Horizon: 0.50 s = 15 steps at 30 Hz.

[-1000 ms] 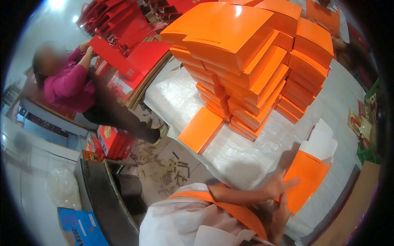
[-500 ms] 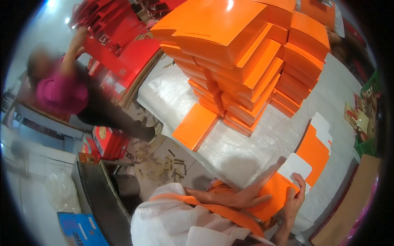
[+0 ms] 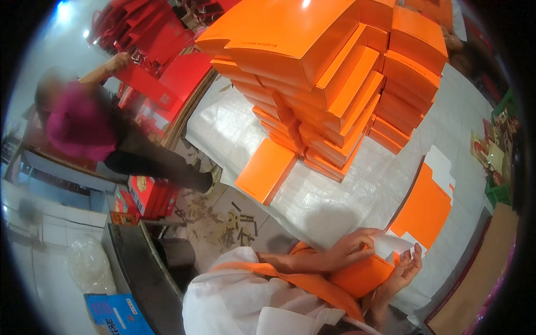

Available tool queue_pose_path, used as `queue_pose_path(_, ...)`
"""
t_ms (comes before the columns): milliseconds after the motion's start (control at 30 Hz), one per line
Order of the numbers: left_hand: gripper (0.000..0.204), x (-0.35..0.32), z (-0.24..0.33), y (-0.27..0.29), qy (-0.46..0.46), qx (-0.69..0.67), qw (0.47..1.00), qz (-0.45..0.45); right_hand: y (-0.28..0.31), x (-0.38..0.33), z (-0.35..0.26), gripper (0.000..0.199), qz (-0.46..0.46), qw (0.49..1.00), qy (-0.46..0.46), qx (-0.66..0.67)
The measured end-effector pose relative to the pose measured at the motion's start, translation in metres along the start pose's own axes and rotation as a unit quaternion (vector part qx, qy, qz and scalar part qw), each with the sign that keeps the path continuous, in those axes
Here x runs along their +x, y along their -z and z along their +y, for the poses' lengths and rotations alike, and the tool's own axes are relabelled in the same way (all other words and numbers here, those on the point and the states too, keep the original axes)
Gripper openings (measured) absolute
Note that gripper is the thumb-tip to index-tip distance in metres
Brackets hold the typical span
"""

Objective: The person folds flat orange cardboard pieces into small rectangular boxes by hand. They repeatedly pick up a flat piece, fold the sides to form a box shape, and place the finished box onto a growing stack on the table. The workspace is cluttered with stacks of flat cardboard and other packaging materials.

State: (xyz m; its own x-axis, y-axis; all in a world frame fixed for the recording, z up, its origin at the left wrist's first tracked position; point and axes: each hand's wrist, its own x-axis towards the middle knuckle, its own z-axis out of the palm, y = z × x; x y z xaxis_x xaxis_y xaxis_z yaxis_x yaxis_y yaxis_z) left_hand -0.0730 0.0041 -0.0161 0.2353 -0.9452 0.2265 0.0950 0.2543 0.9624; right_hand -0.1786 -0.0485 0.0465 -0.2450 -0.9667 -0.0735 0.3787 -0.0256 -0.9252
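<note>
Close to my body is an orange cardboard box (image 3: 363, 277), its white inner face and flaps showing at the far end. My left hand (image 3: 350, 249) is at the left of that end, fingers curled onto the white edge. Gripping the opposite side, my right hand (image 3: 403, 272) has its thumb and fingers bent around the corner and a small white flap. Just beyond lies a flat orange carton blank (image 3: 425, 207) with white tabs, on the pale sheeted table (image 3: 312, 215). The undersides of both hands are hidden.
Tall stacks of orange boxes (image 3: 301, 61) fill the table's far side, with a single box (image 3: 267, 171) at its left edge. Left, a person in purple (image 3: 84, 120) handles red bags (image 3: 142, 84). Cardboard (image 3: 474, 273) and a green crate (image 3: 498, 194) stand right.
My left hand has moved from the box's orange face up to its far end. The white flap has bent, and the box end now stands open. The other person's arm has lowered.
</note>
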Motion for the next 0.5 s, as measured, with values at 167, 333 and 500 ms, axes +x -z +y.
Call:
queue_pose_path(167, 0.025, 0.000, 0.014, 0.000, -0.035, 0.008, 0.999, 0.014, 0.042, 0.012, 0.019, 0.014, -0.255, 0.967, 0.005, 0.013)
queue_pose_path(333, 0.026, 0.013, 0.022, -0.006, -0.064, 0.119, 0.991, -0.018, 0.050, 0.017, 0.022, 0.014, -0.277, 0.952, 0.057, -0.116)
queue_pose_path(500, 0.022, 0.020, 0.019, -0.007, -0.006, 0.134, 0.990, -0.048, 0.048, 0.019, 0.011, 0.018, -0.265, 0.959, 0.006, -0.102)
